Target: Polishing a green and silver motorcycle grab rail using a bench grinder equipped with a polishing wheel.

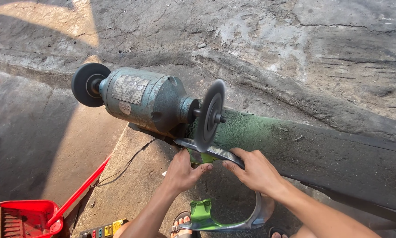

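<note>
Frame [233, 220] bottom cut off.

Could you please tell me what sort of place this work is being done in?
Probably a rough outdoor metal workshop. A worn bench grinder sits on bare concrete ground dusted green, both hands press a curved green metal part to its wheel, and a power strip lies nearby.

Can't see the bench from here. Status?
Left hand and right hand both grip curved green metal part. Part pressed against grinder wheel. Nothing blocking.
</note>
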